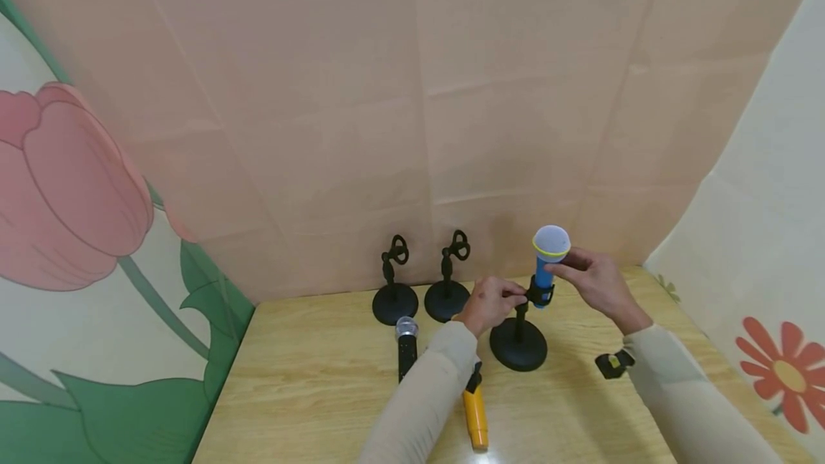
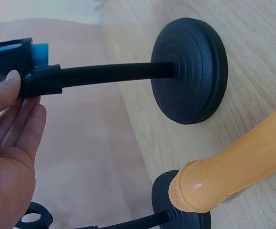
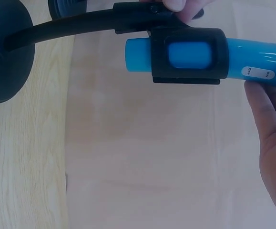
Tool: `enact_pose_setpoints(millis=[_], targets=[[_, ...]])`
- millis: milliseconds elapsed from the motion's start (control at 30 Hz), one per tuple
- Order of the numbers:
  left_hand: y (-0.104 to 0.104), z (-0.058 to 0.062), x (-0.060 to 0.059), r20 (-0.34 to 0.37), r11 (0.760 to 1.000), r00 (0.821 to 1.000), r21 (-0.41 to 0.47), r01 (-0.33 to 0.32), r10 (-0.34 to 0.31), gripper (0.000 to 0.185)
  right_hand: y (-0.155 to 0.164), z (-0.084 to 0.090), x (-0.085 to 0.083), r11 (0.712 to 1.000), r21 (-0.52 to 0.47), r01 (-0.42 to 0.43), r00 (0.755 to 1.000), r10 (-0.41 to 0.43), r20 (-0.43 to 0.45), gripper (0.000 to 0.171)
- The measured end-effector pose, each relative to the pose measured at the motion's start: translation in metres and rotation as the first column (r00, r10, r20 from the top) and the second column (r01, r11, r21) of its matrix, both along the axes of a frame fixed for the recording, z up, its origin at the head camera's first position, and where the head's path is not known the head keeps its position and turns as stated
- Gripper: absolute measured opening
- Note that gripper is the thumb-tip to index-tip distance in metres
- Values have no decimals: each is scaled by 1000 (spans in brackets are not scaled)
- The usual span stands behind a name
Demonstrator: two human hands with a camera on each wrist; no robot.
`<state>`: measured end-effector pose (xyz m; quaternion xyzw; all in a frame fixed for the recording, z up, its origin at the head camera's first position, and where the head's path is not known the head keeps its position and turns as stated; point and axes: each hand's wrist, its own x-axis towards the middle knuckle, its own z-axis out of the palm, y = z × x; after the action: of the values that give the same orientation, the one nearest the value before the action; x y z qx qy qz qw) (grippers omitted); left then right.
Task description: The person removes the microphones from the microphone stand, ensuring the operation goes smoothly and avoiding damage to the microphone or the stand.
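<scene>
Orange microphone (image 1: 475, 417): lies flat at the table's (image 1: 309, 392) near edge, in front of the stand (image 1: 518, 344).
Blue microphone (image 1: 548, 258): seated upright in the stand's clip (image 3: 185, 55).
Switch: reads OFF, ON.
Left hand (image 1: 490, 304): pinches the clip.
Right hand (image 1: 596, 279): grips the blue microphone.
Behind the stand: two empty stands (image 1: 420, 285); black microphone (image 1: 406, 346) to their front.

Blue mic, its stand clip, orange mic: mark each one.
blue mic (image 1: 551, 243), head view, on its pale round head.
stand clip (image 3: 187, 55), right wrist view, on the black band round the mic's body.
orange mic (image 2: 238, 167), left wrist view, on its orange body.
</scene>
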<state>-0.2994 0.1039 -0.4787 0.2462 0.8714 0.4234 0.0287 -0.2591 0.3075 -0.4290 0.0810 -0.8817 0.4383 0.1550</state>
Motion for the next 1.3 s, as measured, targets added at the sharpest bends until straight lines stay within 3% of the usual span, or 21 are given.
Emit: enact_pose_setpoints(millis=[400,1300], targets=[[0,2,2,30,1000,999,18,-13,12,15,0,9,0,1000,-7,2,1000,-2,6,44],[0,3,0,19,1000,1000,7,3,-3,10,-2,27,5,1000,-29,6,999,-7,-37,42]])
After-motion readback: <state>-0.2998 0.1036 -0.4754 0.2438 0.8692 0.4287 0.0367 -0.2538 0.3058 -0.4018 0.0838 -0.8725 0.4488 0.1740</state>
